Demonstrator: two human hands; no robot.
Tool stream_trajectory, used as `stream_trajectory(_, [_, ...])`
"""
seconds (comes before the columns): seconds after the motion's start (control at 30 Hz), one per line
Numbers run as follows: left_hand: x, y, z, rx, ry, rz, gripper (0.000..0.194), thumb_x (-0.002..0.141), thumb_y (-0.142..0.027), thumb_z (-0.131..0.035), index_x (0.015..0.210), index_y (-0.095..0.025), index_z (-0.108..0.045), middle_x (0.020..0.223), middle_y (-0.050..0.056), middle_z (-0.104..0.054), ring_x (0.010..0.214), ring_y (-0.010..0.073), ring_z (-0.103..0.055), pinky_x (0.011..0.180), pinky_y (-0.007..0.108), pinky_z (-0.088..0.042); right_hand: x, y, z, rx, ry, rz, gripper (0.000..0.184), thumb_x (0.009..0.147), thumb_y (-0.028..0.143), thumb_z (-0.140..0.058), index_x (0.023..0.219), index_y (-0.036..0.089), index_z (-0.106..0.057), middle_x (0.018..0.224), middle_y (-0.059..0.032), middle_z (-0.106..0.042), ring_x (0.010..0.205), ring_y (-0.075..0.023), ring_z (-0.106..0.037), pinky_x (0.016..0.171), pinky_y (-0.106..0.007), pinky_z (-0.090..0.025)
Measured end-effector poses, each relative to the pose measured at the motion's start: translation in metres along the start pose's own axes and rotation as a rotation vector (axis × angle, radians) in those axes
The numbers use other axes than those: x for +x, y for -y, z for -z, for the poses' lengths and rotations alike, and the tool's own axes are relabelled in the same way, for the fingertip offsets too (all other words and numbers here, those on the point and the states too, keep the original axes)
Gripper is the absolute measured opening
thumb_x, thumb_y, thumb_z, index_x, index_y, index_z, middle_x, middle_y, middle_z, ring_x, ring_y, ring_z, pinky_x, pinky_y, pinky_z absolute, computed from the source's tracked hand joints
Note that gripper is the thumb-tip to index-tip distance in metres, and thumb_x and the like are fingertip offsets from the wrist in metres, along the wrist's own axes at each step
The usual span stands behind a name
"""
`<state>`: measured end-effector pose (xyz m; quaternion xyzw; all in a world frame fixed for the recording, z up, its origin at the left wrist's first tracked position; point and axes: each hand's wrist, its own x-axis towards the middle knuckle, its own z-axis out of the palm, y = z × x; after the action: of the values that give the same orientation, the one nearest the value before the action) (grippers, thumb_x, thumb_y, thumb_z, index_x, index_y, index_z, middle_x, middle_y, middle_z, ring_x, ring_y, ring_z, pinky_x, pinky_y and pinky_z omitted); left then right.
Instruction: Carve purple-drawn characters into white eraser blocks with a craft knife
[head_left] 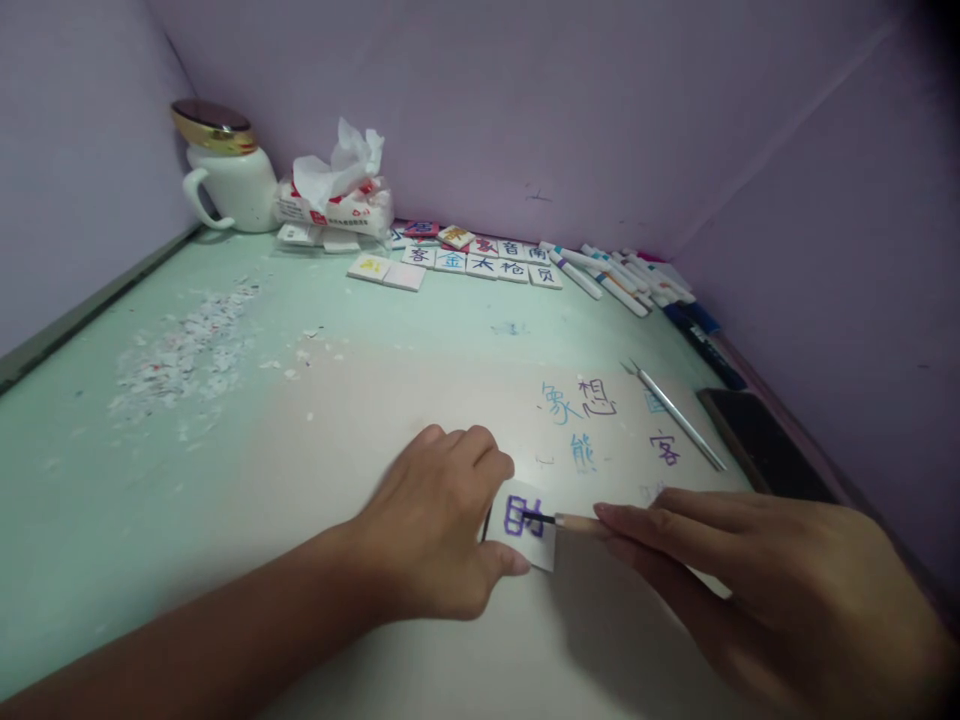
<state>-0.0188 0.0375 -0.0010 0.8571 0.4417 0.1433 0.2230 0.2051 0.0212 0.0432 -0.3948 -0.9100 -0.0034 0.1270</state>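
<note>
- The person's left hand (439, 530) is bare, with rounded knuckles (463, 442).
- The left forearm (247, 620) is bare as far as it shows, slender and smooth, narrowing toward the hand.
- The right hand (765, 570) is bare too, its fingers (682, 535) slim and tapering.

Dim, soft light, source out of sight.
A pale glow shows on the tabletop (405, 330) beside the left hand (439, 525), and a blurry-edged shadow (600, 610) lies under the right hand (772, 575). Wide-angle distortion stretches the frame's edges; the upper right corner is black, and small print on the far tissue pack (334, 212) is soft.
</note>
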Motion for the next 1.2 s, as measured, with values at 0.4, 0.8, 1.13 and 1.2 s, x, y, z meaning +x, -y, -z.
stream_trajectory(0.4, [0.0, 0.002, 0.0, -0.016, 0.008, -0.014, 0.038, 0.068, -0.04, -0.07, 0.093, -0.014, -0.057, 0.09, 0.007, -0.055, 0.081, 0.0237, -0.052, 0.073, 0.04, -0.036, 0.008, 0.007, 0.005, -0.146, 0.007, 0.019, 0.027, 0.086, 0.026, -0.045, 0.079, 0.03, -0.071, 0.049, 0.004, -0.063, 0.034, -0.015, -0.054, 0.037, -0.03, -0.024])
stream_trajectory(0.8, [0.0, 0.002, -0.002, -0.016, -0.015, -0.017, 0.035, 0.068, -0.039, -0.069, 0.091, -0.015, -0.057, 0.089, 0.006, -0.055, 0.078, 0.0219, -0.05, 0.071, 0.038, -0.035, 0.037, 0.015, 0.012, -0.238, 0.06, 0.046, 0.022, 0.071, 0.024, -0.053, 0.062, 0.033, -0.071, 0.045, 0.0033, -0.064, 0.027, -0.0196, -0.052, 0.036, -0.029, -0.01])
stream_trajectory(1.13, [-0.001, 0.002, -0.002, -0.006, -0.023, -0.033, 0.035, 0.07, -0.042, -0.066, 0.091, -0.016, -0.057, 0.088, 0.006, -0.056, 0.076, 0.0219, -0.05, 0.069, 0.038, -0.034, 0.042, 0.025, 0.016, -0.288, 0.093, 0.036, 0.022, 0.068, 0.026, -0.054, 0.05, 0.03, -0.065, 0.038, 0.0021, -0.059, 0.023, -0.0217, -0.049, 0.041, -0.027, -0.005])
stream_trajectory(1.2, [0.0, 0.002, -0.002, -0.005, -0.026, -0.034, 0.035, 0.069, -0.042, -0.066, 0.091, -0.016, -0.057, 0.087, 0.006, -0.055, 0.076, 0.0218, -0.05, 0.069, 0.038, -0.034, 0.04, 0.025, 0.017, -0.297, 0.109, 0.022, 0.021, 0.068, 0.025, -0.053, 0.053, 0.031, -0.067, 0.041, 0.0026, -0.061, 0.024, -0.022, -0.05, 0.042, -0.027, -0.005])
